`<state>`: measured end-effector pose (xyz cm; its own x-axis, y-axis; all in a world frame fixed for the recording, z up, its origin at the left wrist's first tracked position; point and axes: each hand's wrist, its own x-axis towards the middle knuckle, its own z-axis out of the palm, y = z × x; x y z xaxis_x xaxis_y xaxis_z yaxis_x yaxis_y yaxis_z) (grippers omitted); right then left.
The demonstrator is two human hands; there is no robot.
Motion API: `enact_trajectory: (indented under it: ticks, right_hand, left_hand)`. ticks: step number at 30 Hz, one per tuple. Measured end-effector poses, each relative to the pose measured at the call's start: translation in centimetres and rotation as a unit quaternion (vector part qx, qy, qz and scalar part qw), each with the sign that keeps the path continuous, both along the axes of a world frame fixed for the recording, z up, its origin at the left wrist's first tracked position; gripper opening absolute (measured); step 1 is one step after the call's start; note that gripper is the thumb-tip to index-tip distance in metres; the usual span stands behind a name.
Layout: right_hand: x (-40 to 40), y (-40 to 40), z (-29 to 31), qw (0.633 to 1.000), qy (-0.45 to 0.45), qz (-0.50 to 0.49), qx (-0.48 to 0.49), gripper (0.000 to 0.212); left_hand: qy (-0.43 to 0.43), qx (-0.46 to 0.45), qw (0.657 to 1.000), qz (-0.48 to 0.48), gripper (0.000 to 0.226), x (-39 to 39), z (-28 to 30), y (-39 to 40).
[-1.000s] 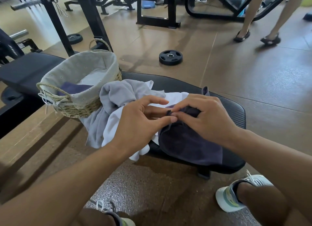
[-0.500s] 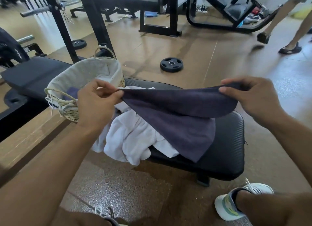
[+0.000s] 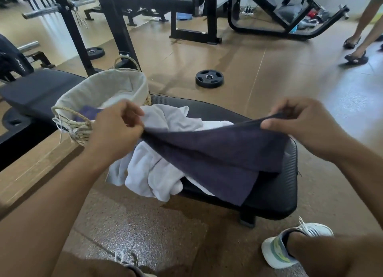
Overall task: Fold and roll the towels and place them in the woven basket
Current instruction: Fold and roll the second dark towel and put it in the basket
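The bench [image 3: 275, 185] pad ends just past the right hand [image 3: 306, 127], with bare floor [image 3: 269, 73] beyond. Both hands pinch the dark towel [image 3: 217, 152] by its top corners, stretched over the white towels [image 3: 153, 173]. The left hand [image 3: 116, 135] hovers beside the basket [image 3: 99, 86], which seems to hold towels already.

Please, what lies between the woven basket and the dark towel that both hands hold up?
In the head view, crumpled white towels lie on the bench between the woven basket and the dark towel. The left hand is also in front of that stretch.
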<state>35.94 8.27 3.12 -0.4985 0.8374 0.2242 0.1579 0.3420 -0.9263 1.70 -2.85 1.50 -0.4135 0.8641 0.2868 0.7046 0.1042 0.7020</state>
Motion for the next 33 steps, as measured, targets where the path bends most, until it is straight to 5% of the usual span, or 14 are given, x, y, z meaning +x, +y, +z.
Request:
enact_trajectory:
  ticks: [4,10,17,23,33]
  right_hand:
    - [-0.9,-0.4,-0.9,0.999,-0.049,0.000,0.017,0.021]
    - [-1.6,-1.4,-1.0,0.992,-0.094,0.017,0.085,0.010]
    - [-3.7,-3.6,-1.6,0.991,-0.070,0.047,0.105,0.020]
    - [-4.5,-3.9,-1.9,0.989,-0.085,0.085,0.083,0.030]
    - [0.2,1.4,-3.4,0.930,-0.361,0.030,0.053,0.026]
  left_hand:
    - [0.061,-0.171,0.982,-0.049,0.048,0.4,-1.4,0.3]
    - [0.026,0.024,0.985,-0.166,0.020,6.0,0.3,-0.7]
    - [-0.031,0.033,0.964,-0.263,0.027,11.8,-1.1,-1.6]
    - [-0.025,0.055,0.973,-0.223,0.014,11.7,-2.1,-1.2]
    - [-0.175,-0.025,0.981,-0.073,0.012,7.6,-3.5,0.8]
